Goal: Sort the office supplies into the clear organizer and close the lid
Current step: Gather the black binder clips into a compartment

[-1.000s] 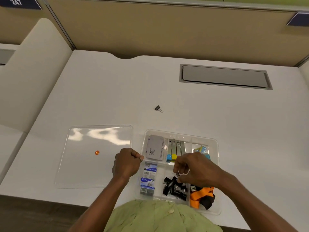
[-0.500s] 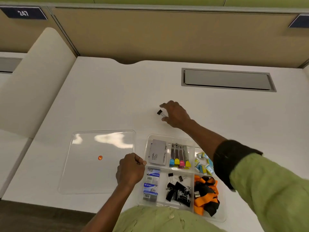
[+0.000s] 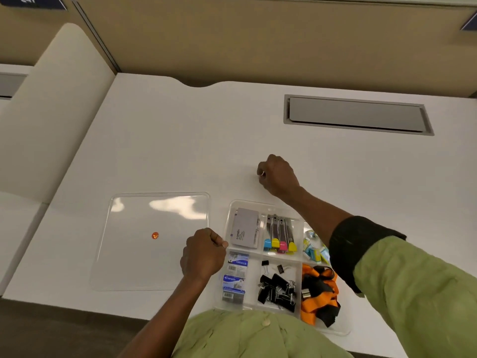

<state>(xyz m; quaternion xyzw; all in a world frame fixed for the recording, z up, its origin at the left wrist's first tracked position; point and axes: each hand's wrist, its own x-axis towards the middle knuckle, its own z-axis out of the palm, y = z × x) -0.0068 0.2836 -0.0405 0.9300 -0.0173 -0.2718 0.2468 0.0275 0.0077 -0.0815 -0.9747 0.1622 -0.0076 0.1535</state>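
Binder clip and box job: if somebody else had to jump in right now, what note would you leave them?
Right hand: closed beyond the organizer; a bit of wire at the fingertips suggests it holds the stray binder clip.
Left hand: a fist at the organizer's left edge, apparently empty.
Done: card box, staple boxes, highlighters, black binder clips and orange lanyard are in compartments.
Left: drop the clip in with the other clips, then fit the clear lid, lying flat to the left, on top. A small orange thing shows at the lid; check it.
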